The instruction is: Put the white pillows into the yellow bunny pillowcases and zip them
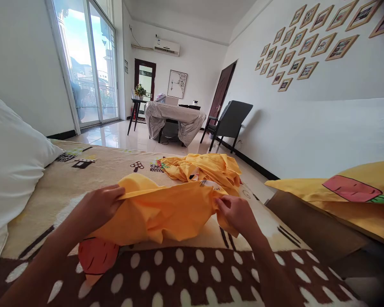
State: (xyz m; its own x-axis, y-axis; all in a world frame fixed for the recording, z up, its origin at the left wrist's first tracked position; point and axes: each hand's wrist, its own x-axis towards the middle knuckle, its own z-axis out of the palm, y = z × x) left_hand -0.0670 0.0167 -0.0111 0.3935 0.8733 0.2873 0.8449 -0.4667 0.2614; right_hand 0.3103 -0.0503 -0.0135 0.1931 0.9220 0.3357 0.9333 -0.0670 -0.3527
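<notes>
Pinching the top edge of a soft yellow cotton pillowcase (166, 213) over the patterned beige blanket (109, 166), the left hand (99, 207) and right hand (238, 215) each grip narrowly; the loose fabric could slip and bunch, judging by its sag.

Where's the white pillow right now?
The white pillow lies at the far left of the head view, on the patterned blanket, beyond the left hand gripping the yellow cloth.

Daylight is streaming through glass doors (89, 64) upper left; framed pictures (307, 42) are hanging upper right; dark chair (230, 121) is sitting centre.
</notes>
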